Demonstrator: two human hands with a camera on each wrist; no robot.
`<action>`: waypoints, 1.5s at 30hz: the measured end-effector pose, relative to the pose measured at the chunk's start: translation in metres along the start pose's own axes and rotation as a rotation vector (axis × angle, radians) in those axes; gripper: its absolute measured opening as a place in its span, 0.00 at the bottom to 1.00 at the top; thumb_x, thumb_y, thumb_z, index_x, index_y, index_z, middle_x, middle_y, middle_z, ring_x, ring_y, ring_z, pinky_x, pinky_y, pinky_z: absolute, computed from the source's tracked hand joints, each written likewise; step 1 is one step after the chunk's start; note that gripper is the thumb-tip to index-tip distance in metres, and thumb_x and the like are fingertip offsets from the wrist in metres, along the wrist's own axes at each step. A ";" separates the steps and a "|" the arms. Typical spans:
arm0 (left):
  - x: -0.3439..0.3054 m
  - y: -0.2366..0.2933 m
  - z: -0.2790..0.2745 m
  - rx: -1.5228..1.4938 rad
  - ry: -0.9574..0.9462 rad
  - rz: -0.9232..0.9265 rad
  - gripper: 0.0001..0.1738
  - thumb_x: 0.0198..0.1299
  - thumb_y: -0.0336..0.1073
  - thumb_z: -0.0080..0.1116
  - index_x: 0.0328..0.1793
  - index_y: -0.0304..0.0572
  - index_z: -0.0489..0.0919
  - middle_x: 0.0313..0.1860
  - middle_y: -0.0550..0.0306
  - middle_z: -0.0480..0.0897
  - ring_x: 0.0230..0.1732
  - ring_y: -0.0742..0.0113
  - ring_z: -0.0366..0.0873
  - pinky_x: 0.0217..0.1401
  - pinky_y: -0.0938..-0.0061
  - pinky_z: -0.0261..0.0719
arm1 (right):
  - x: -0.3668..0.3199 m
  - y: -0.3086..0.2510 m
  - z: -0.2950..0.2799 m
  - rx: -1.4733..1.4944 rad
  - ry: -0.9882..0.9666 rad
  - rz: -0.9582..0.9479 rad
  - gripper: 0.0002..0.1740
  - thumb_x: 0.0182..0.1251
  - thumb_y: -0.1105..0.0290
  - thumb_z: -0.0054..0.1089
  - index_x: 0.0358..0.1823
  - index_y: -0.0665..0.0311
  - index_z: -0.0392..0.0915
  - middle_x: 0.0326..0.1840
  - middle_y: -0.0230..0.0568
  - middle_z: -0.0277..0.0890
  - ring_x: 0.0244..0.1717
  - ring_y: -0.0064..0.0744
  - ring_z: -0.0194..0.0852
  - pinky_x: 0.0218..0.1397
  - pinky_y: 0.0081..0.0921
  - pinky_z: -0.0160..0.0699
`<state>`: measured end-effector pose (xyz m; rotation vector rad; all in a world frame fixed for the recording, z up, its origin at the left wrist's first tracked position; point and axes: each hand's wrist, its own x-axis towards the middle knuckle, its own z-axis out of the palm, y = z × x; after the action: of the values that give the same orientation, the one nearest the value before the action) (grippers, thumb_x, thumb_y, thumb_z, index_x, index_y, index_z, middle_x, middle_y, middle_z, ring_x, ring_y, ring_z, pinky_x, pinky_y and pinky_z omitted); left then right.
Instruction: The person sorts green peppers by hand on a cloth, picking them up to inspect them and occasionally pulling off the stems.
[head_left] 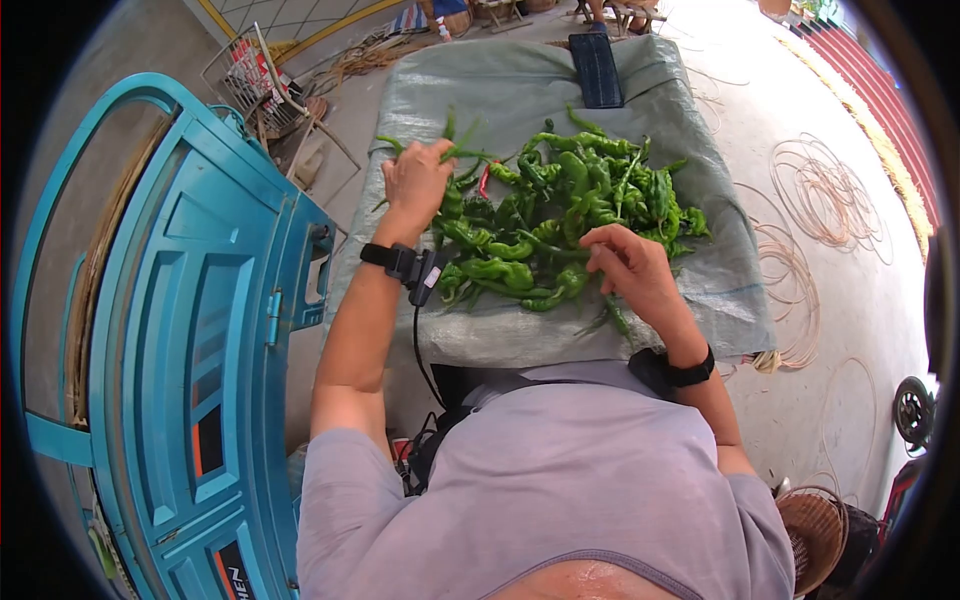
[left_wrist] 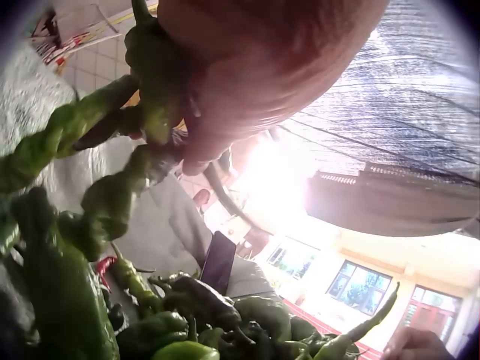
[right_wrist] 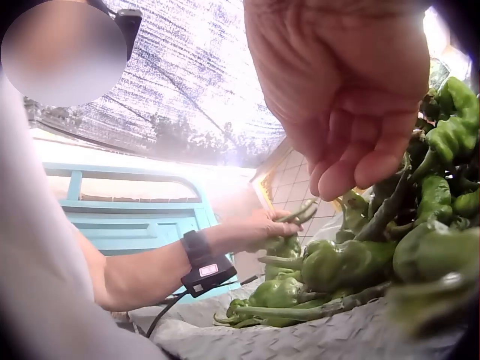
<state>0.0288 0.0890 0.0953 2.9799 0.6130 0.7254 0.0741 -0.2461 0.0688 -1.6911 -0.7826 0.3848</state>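
Observation:
Green peppers [head_left: 500,272] lie piled on a grey-green sheet, with one red pepper [head_left: 484,180] among them. At the pile's left side, my left hand [head_left: 415,185] grips several green peppers by their stem ends; twisted peppers [left_wrist: 109,199] hang below its fingers in the left wrist view. My right hand [head_left: 635,270] hovers at the near right edge of the pile. In the right wrist view, the right hand's fingers [right_wrist: 352,161] are loosely curled close above a slender pepper [right_wrist: 388,206], and no pepper shows between them. Whether they touch it is hard to tell.
A dark folded cloth or pouch [head_left: 597,72] lies at the sheet's far edge. A blue metal panel [head_left: 200,300] stands on the left, near a metal-framed chair [head_left: 262,85]. Coiled strips [head_left: 822,190] lie on the floor to the right. A woven basket [head_left: 812,535] sits at the lower right.

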 end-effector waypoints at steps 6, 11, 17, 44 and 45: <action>-0.006 0.002 -0.032 -0.557 0.297 -0.084 0.19 0.70 0.49 0.62 0.57 0.44 0.85 0.38 0.50 0.82 0.40 0.53 0.81 0.42 0.61 0.77 | 0.001 -0.004 0.003 -0.007 -0.008 0.017 0.09 0.74 0.72 0.56 0.51 0.63 0.82 0.31 0.35 0.84 0.23 0.18 0.77 0.31 0.20 0.78; -0.027 0.041 -0.049 -1.052 0.249 -0.087 0.17 0.71 0.42 0.65 0.58 0.38 0.84 0.35 0.58 0.83 0.37 0.72 0.82 0.38 0.73 0.77 | 0.003 -0.007 0.007 0.022 0.059 -0.056 0.14 0.75 0.71 0.58 0.60 0.63 0.78 0.32 0.35 0.83 0.23 0.18 0.76 0.28 0.20 0.76; -0.043 0.077 -0.069 -1.305 0.140 -0.045 0.17 0.69 0.39 0.67 0.57 0.34 0.84 0.38 0.62 0.86 0.38 0.76 0.84 0.37 0.81 0.79 | 0.009 -0.008 0.006 -0.042 0.220 -0.124 0.18 0.78 0.67 0.57 0.64 0.64 0.74 0.30 0.34 0.80 0.21 0.17 0.73 0.24 0.20 0.72; -0.062 0.074 -0.037 -1.354 0.240 -0.231 0.18 0.72 0.44 0.64 0.59 0.39 0.83 0.37 0.60 0.83 0.26 0.79 0.74 0.30 0.81 0.73 | 0.023 0.009 0.000 0.809 0.000 0.172 0.12 0.78 0.69 0.50 0.55 0.66 0.73 0.38 0.39 0.83 0.21 0.23 0.76 0.24 0.19 0.78; -0.062 0.074 -0.036 -1.357 0.237 -0.233 0.18 0.72 0.44 0.64 0.59 0.39 0.83 0.37 0.60 0.83 0.26 0.79 0.74 0.31 0.81 0.73 | 0.023 0.011 0.000 0.831 -0.001 0.163 0.12 0.78 0.69 0.50 0.56 0.66 0.72 0.38 0.40 0.83 0.21 0.23 0.76 0.24 0.20 0.79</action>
<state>-0.0104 -0.0057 0.1074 1.5715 0.2510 0.9334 0.0942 -0.2319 0.0620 -0.9670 -0.3894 0.7084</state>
